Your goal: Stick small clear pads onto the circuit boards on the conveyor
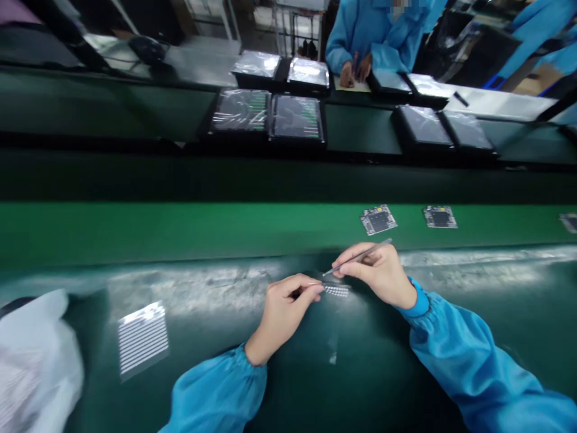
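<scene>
No text, brand or number can be read (any print on the circuit boards is too small).

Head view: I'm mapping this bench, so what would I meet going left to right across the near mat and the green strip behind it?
White bag → striped sheet → left hand → right hand → middle circuit board → rightmost circuit board.
</scene>
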`<state>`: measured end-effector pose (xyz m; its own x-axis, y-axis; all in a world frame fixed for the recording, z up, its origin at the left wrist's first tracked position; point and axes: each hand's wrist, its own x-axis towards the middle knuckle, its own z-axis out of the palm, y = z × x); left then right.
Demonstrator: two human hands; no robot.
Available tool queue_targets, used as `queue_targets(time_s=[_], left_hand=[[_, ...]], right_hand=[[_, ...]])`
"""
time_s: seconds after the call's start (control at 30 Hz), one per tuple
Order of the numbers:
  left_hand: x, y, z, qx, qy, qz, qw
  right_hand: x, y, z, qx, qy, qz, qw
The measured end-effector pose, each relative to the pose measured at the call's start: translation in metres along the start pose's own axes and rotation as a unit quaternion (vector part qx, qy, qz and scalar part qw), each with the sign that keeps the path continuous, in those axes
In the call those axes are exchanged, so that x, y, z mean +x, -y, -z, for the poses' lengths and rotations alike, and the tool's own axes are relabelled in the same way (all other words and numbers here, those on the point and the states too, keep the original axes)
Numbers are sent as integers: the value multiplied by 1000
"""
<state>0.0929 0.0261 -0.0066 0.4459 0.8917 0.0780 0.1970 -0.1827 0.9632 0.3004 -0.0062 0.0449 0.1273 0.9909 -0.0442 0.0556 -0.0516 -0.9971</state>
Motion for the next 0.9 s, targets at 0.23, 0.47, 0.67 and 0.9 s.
queue_targets(time_s=[0.23,0.47,0.67,0.9], left_hand=[[4,1,2,9,-4,-13,1000],[5,-4,3,9,-12,-12,1000],[5,-1,5,11,-10,-32,999],[5,2,5,19,-11,-30,999]], right_hand=[[48,-33,92,-4,-229,38,973],[77,-58,119,11,-279,-16,960],[78,-64,120,11,-272,-32,962],[78,-68,127,-6,-277,-37,960]])
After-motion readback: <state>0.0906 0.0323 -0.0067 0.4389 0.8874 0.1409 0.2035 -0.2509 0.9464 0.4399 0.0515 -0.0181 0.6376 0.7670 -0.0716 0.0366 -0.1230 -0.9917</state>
